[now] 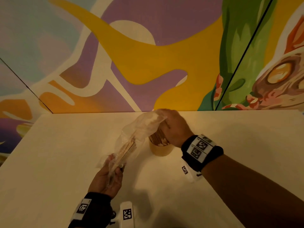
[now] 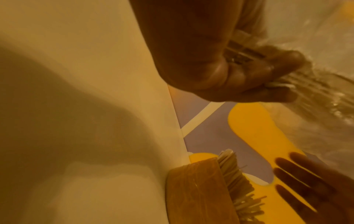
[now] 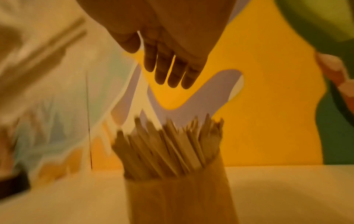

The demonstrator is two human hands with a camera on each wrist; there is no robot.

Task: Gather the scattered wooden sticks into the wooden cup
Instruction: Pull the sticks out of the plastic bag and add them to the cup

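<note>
Most thin wooden sticks (image 3: 168, 145) filled the round wooden cup (image 1: 160, 150); left hand (image 1: 107, 180) gripped a clear plastic bag (image 1: 139, 129) of leftover ones, right hand (image 1: 174, 129) straight-fingered, empty.

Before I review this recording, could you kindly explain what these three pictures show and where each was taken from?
No machine here: a person works with two bare hands, wearing one camera on the head and one on each wrist. The head view looks down on a pale table. The left hand grips a clear plastic bag with wooden sticks inside; the left wrist view shows that grip close up. The right wrist view shows the right hand, fingers straight and holding nothing, above the wooden cup, which stands on the table packed with more sticks.
</note>
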